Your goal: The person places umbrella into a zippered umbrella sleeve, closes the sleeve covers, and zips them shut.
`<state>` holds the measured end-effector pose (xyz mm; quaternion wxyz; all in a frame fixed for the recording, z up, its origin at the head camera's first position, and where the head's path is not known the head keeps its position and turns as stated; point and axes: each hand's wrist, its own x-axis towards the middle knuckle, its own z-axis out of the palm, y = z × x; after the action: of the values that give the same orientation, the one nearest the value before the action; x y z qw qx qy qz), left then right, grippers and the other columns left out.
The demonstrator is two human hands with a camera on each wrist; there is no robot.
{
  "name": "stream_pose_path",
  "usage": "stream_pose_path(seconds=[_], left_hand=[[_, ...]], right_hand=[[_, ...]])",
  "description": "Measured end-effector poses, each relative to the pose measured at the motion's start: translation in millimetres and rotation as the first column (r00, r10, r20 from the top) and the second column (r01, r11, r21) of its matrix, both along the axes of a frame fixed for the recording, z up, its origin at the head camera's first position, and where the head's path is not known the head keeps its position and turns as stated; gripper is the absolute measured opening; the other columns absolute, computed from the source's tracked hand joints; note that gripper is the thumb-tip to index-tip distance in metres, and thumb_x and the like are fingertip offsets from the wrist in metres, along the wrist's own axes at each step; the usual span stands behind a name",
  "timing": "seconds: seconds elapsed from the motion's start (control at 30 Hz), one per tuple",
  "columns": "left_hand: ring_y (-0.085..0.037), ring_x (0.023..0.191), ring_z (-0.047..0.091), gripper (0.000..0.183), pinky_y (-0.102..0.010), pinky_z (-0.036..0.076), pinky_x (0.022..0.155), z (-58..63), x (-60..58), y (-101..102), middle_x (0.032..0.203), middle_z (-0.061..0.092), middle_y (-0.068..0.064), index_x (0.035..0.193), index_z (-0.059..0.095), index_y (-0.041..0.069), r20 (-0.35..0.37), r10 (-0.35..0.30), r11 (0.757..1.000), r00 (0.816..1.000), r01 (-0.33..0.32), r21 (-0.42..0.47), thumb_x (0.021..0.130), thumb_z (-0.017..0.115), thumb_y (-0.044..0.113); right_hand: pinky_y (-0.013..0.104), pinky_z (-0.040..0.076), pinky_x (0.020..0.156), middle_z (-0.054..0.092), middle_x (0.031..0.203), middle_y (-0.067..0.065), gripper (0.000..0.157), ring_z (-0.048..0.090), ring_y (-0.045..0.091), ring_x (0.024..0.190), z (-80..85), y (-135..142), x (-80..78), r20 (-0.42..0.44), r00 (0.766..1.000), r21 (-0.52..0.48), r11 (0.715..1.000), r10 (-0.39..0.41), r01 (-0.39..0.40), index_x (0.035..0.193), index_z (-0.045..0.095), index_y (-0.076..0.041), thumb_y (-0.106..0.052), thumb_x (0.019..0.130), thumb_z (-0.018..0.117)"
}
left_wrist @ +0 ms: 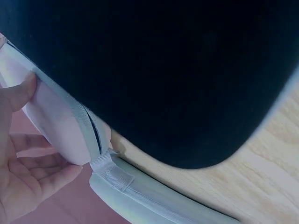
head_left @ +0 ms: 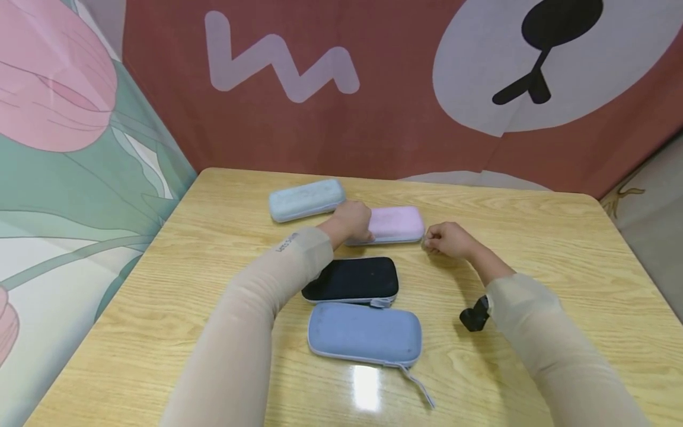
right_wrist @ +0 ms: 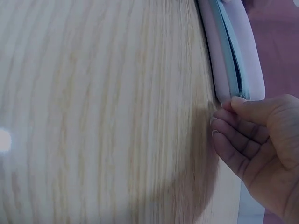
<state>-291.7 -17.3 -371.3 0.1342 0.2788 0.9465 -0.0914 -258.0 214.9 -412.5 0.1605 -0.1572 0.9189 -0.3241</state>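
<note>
On the table lies a pink zippered case (head_left: 396, 224), its zipper partly parted in both wrist views. My left hand (head_left: 352, 220) holds its left end, thumb on the near side (left_wrist: 56, 112) and fingers on the other. At the right end, my right hand (head_left: 449, 239) pinches the zipper pull between thumb and index finger; the fingertips mostly hide the pull. The other fingers of that hand (right_wrist: 261, 144) are curled beside the case. A pale blue case (head_left: 306, 200) sits behind the left hand, and a black case (head_left: 363, 279) lies just in front, partly under the left forearm.
Nearest me is a blue zippered case (head_left: 365, 332) with a strap trailing to the right. A small black object (head_left: 474, 315) shows by the right sleeve cuff. Printed cloth (head_left: 384, 118) hangs behind the wooden table (head_left: 544, 237).
</note>
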Motion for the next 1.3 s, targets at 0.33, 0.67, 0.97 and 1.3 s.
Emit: stream_pose_path(seconds=[0.33,0.67,0.97,1.3], left_hand=[[-0.019,0.081,0.056,0.044,-0.03,0.046,0.067,3.9,2.9,-1,0.089,0.06,-0.006,0.081,0.063,0.011,-0.003,-0.016,1.0,1.0,0.016,-0.023,0.078,0.051,0.053],[-0.015,0.074,0.055,0.04,-0.027,0.044,0.069,6.1,-3.5,-17,0.082,0.058,-0.002,0.084,0.059,0.01,0.061,-0.157,0.987,0.986,0.158,-0.008,0.076,0.056,0.049],[-0.024,0.121,0.031,0.08,-0.031,0.028,0.095,6.3,-1.6,-26,0.138,0.026,-0.008,0.136,0.027,0.013,0.158,-0.21,0.975,0.965,0.194,0.107,0.072,0.066,0.039],[-0.029,0.121,0.031,0.078,-0.034,0.028,0.095,3.6,-1.0,-29,0.138,0.022,-0.015,0.137,0.024,0.016,0.149,-0.305,0.95,0.941,0.289,0.121,0.073,0.065,0.035]], right_hand=[[0.027,0.04,0.05,0.053,0.063,0.006,0.016,0.048,0.017,0.058,0.0,-11,1.8,-0.009,1.0,-0.04,0.999,0.001,-0.002,0.072,0.056,0.001,-0.003,0.086,0.049],[0.031,0.046,0.058,0.057,0.075,0.013,0.02,0.054,0.021,0.066,-3.4,-11,-0.6,0.056,0.99,-0.105,0.985,-0.13,0.135,0.08,0.057,0.006,-0.007,0.09,0.045],[0.033,0.048,0.066,0.057,0.091,0.023,0.02,0.056,0.027,0.077,-3.4,-10,-7.2,0.082,0.964,-0.24,0.934,-0.251,0.264,0.09,0.057,0.011,-0.004,0.089,0.044],[0.033,0.049,0.067,0.058,0.091,0.025,0.021,0.058,0.028,0.076,-1.5,-15,-15.5,0.107,0.939,-0.271,0.899,-0.326,0.343,0.096,0.057,0.012,-0.005,0.087,0.048]])
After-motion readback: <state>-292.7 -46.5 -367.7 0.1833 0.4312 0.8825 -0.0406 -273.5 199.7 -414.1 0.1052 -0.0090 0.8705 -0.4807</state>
